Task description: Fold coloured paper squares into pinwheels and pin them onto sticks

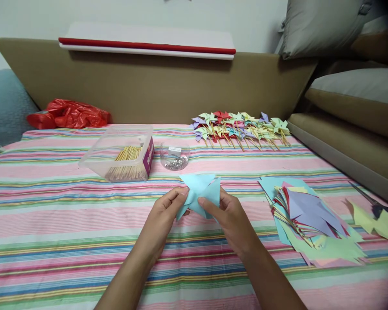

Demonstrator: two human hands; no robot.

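- Because it'd probably unfold otherwise, I've got the left hand (166, 206) and right hand (231, 215) pinching the blue paper pinwheel (198, 187), centre frame.
- Clear tub (163, 155) sits just above, likely for easy reach.

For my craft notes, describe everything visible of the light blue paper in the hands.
The light blue paper looks thin and matte, pinwheel-like, with pointed flaps, some folded towards the middle. It is held over the striped cloth. The left hand pinches its left side; the right hand holds its right, thumb near the centre.
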